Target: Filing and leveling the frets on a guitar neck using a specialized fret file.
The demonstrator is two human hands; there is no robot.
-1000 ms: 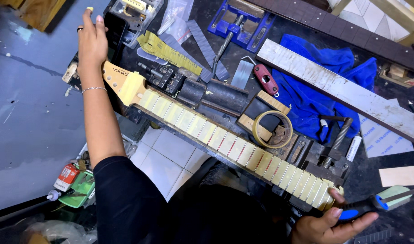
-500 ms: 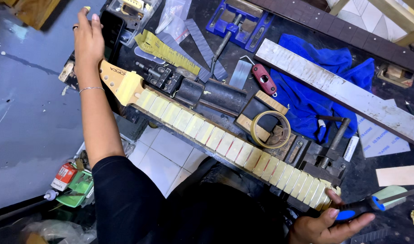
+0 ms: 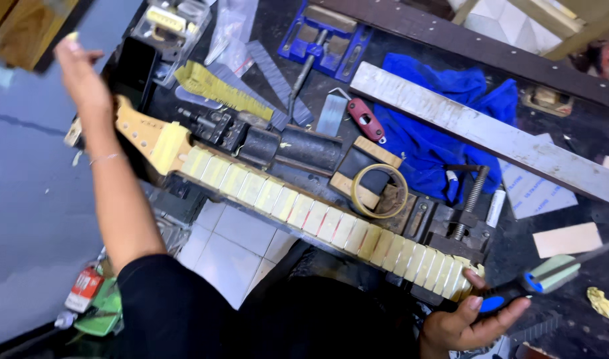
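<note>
A guitar neck lies diagonally across the dark bench, its fretboard covered with strips of pale yellow tape and its wooden headstock at the upper left. My left hand is raised above the headstock, blurred, with fingers apart and nothing in it. At the lower right my right hand rests against the heel end of the neck and holds a tool with a blue and pale green handle.
A roll of tape sits on a vise behind the neck. A blue cloth, a long pale board, a blue drill vise, a red tool and small parts crowd the bench.
My left hand has lifted off the headstock and moved up and left. The right hand still holds the blue-handled tool at the heel. The view has shifted.
</note>
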